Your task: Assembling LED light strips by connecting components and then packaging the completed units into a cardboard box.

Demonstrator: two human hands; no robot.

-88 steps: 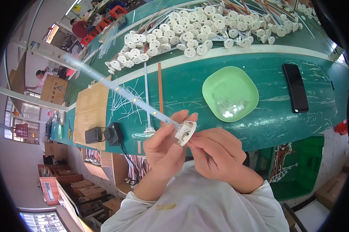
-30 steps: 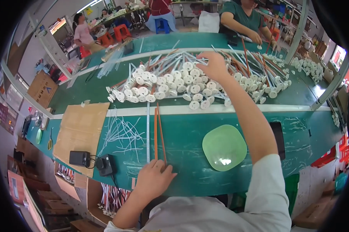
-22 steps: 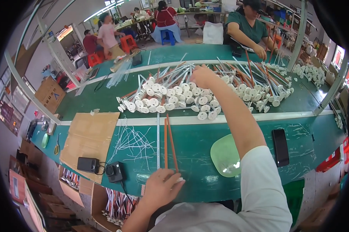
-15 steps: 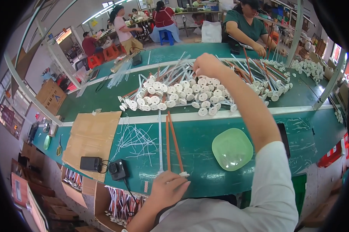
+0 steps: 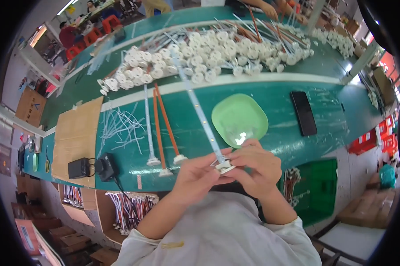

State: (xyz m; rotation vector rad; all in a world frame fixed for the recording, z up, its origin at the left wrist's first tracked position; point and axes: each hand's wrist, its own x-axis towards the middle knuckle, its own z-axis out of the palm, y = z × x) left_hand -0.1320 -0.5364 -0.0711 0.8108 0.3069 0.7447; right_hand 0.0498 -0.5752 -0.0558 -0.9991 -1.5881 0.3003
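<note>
Both my hands meet near the table's front edge around one pale LED strip (image 5: pixel 201 114) with a round white base. My left hand (image 5: pixel 194 178) grips the base from the left side. From the right, my right hand (image 5: pixel 258 167) pinches the same end, where thin wires show. The strip slants away up and left, its far end over the pile of white round-based strips (image 5: pixel 209 51). Left of my hands, a second pale strip (image 5: pixel 148 126) and two orange strips (image 5: pixel 159 133) lie side by side, their white bases toward me.
A green dish (image 5: pixel 224 113) sits just beyond my right hand, with a black phone (image 5: pixel 303 113) farther right. Leftward are thin white wires (image 5: pixel 122 126), black adapters (image 5: pixel 106 165) and cardboard (image 5: pixel 76 133). Boxes of strips (image 5: pixel 103 213) and a green crate (image 5: pixel 322 190) stand below; another person's arm (image 5: pixel 264 8) is across.
My right hand has come back from the pile, and an LED strip is now between both hands. My left hand has left the strips lying on the table. The view has tipped downward.
</note>
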